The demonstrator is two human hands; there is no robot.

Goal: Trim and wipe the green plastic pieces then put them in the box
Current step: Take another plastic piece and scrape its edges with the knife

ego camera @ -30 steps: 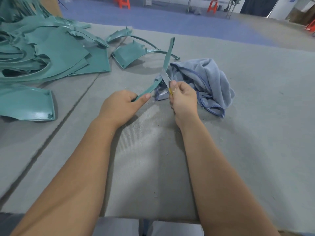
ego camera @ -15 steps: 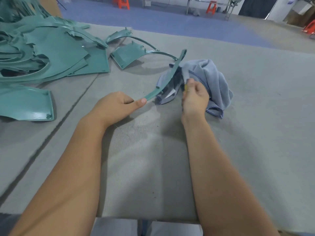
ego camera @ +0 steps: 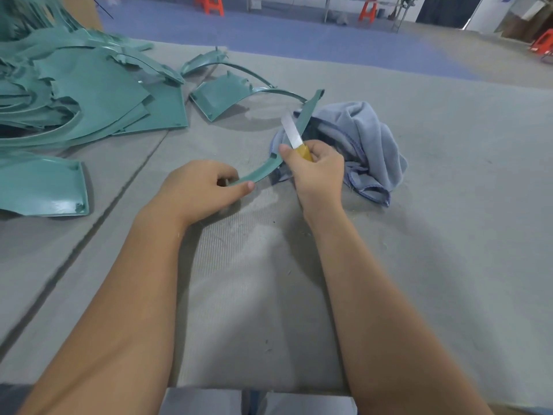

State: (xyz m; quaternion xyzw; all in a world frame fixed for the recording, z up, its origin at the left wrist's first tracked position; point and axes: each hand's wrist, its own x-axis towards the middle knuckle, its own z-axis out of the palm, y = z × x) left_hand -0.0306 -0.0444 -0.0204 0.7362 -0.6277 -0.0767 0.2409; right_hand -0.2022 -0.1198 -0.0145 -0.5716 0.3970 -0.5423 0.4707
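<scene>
My left hand [ego camera: 200, 190] pinches the near end of a curved green plastic strip [ego camera: 302, 121], which arcs up and away to the right over the table. My right hand [ego camera: 317, 172] grips a yellow-handled knife [ego camera: 291, 131], its pale blade pointing up beside the strip's middle. Just behind my right hand lies a crumpled blue-grey cloth [ego camera: 368, 145]. No box is in view.
A large pile of green plastic pieces [ego camera: 74, 94] fills the table's left side, with a flat panel [ego camera: 45, 187] nearer me and two curved pieces [ego camera: 227, 94] behind the strip. The grey felt table [ego camera: 449, 235] extends right. Orange stools stand on the floor beyond.
The strip's far end has tilted lower and to the right. My right hand drew back from the cloth toward the strip, and the knife blade now stands raised beside it.
</scene>
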